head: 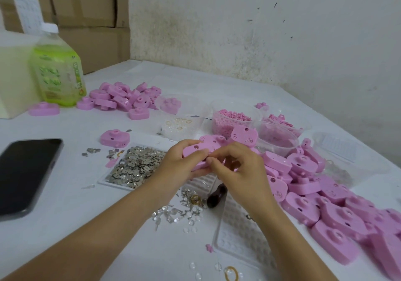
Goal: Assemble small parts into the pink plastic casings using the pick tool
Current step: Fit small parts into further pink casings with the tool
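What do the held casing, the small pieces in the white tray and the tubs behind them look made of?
The casing: moulded plastic, matt pink, uniform colour, rounded edges. The tray pieces: probably thin metal, silvery, glinting. The tubs: clear plastic, contents visible through walls.

You can read no writing here: the print on the green bottle's label and on the sheet taped to the cardboard box is too blurred.

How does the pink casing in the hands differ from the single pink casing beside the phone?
The held casing is raised above the table, gripped by the left hand, right hand pinching at its edge; the single casing lies on the table, untouched. Both are pink with a raised port.
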